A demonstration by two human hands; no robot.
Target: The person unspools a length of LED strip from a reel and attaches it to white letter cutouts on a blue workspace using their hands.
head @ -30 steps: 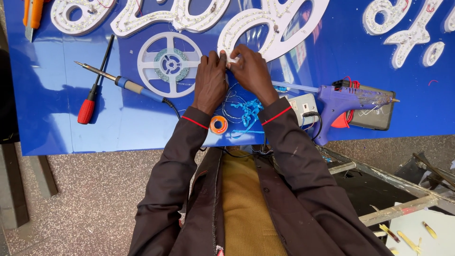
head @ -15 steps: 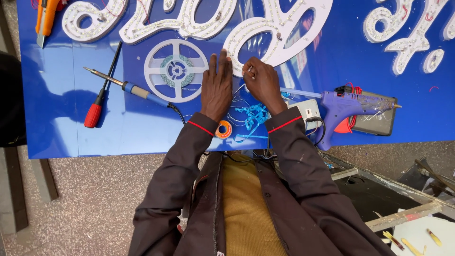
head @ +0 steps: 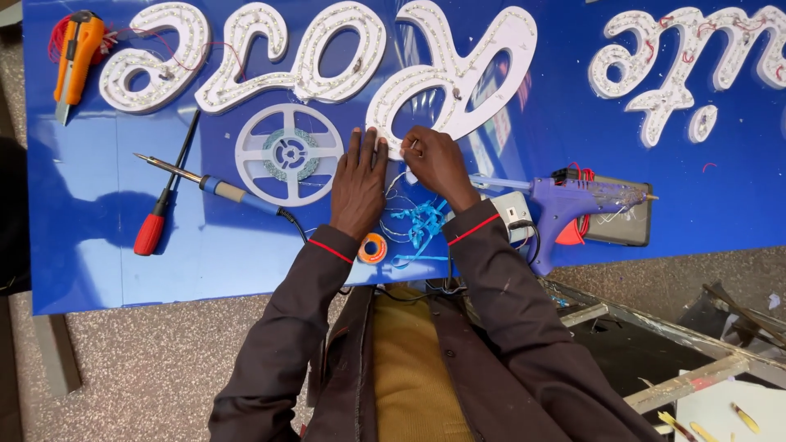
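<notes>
Over a glossy blue sign panel (head: 98, 270) I look down at, from left to right: an orange utility knife (head: 75, 51), a red-handled screwdriver (head: 164, 200), a soldering iron (head: 214, 187) and a white empty strip reel (head: 288, 153).

My left hand (head: 358, 184) lies flat just right of the reel, fingers straight and close together, pressing the panel at the foot of the white LED-studded letter (head: 458, 78).

My right hand (head: 434, 164) pinches a thin wire (head: 413, 147) between thumb and forefinger at that letter's lower edge, the other fingers curled in.

The wire looks light, limp and easily kinked, so I judge it best held close to its end. The letter seems rigid but brittle plastic, best steadied by its rim.

A purple glue gun (head: 577, 200) lies further right.
</notes>
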